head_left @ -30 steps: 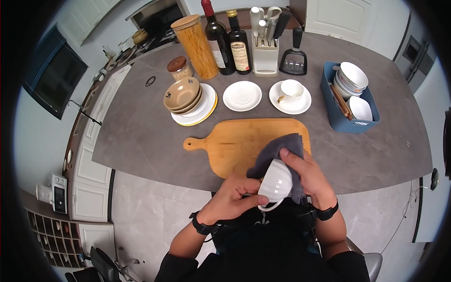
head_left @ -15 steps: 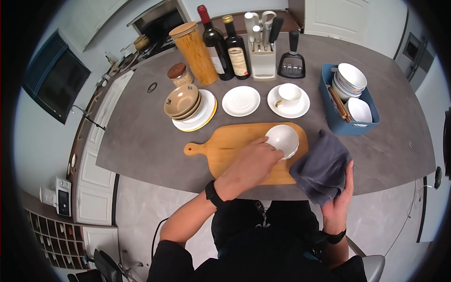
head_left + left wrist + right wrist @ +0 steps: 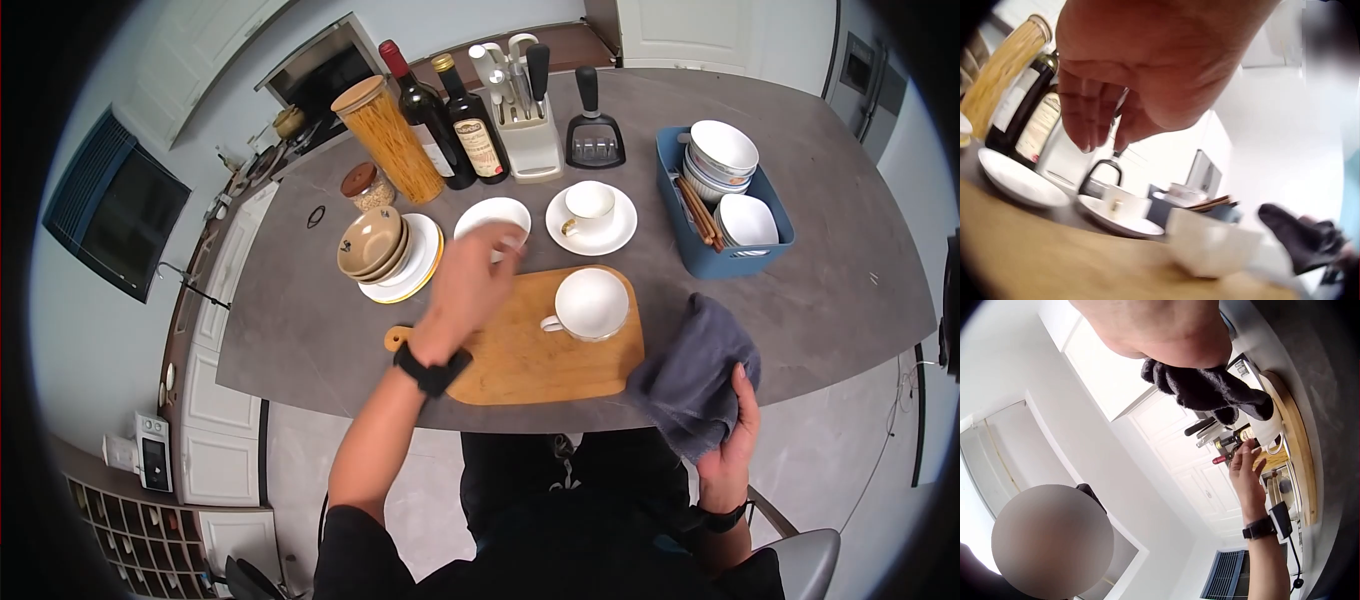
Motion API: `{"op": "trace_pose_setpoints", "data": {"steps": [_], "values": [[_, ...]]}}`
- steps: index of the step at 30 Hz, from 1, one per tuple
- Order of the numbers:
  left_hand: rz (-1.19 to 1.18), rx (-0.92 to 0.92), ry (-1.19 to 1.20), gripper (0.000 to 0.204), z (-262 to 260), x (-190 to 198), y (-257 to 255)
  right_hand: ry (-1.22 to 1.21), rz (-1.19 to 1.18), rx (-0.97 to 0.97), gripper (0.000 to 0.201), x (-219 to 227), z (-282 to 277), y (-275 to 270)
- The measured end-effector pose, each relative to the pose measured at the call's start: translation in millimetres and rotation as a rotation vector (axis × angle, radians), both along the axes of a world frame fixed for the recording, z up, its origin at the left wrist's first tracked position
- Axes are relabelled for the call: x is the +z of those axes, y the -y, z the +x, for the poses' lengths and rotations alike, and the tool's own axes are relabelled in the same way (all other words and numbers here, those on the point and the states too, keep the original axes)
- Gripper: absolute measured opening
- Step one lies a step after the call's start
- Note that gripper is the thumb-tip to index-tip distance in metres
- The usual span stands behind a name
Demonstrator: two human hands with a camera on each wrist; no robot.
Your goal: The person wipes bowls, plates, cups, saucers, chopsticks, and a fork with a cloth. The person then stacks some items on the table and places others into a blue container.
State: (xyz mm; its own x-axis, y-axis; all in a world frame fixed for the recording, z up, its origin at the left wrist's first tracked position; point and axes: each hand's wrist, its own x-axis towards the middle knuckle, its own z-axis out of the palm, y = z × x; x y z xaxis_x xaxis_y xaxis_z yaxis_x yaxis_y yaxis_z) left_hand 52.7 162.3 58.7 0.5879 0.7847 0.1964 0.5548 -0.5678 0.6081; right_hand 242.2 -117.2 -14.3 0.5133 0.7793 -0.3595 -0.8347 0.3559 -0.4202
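Note:
A white cup [image 3: 592,303] stands upright on the wooden cutting board [image 3: 535,375], its handle turned to the left. My left hand [image 3: 468,285] is over the board's left part, its blurred fingers overlapping a white saucer [image 3: 490,212] in the head view. From the left wrist, the fingers [image 3: 1075,119] hang loosely bent with nothing between them. At the board's right my right hand [image 3: 735,430] holds a dark grey cloth [image 3: 700,375], thumb on top of it. In the right wrist view, the cloth [image 3: 1200,387] hangs bunched from that hand.
Behind the board, another white cup [image 3: 590,203] sits on its saucer [image 3: 620,235]. Brown bowls [image 3: 370,243] are stacked on plates at the left. A blue bin [image 3: 735,262] of bowls stands right; bottles [image 3: 475,135], a pasta jar [image 3: 390,140] and a knife block [image 3: 530,145] line the back.
The cup went from both hands and the cloth down onto the board. My left hand let go of it and moved left and forward; my right hand moved right with the cloth.

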Motion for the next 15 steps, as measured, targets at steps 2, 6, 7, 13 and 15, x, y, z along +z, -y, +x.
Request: {"op": "trace_pose_setpoints", "data": {"steps": [2,6,7,13,15], "values": [[0.349,0.171,-0.152,0.024,-5,-29,-55,-0.003,0.001,-0.012,0.047,1,-1,2],[0.426,0.325,-0.437,0.030,-1,-53,-103,0.023,0.018,0.027,0.048,8,-7,9],[0.361,0.343,-0.503,0.031,1,-55,-108,0.007,0.011,0.041,0.049,8,-8,11],[0.259,0.350,-0.558,0.029,1,-68,-128,-0.002,0.004,0.024,0.050,4,-11,18],[0.209,0.375,-0.534,0.029,-4,-71,-129,0.000,0.006,0.029,0.050,9,-14,17]]}}
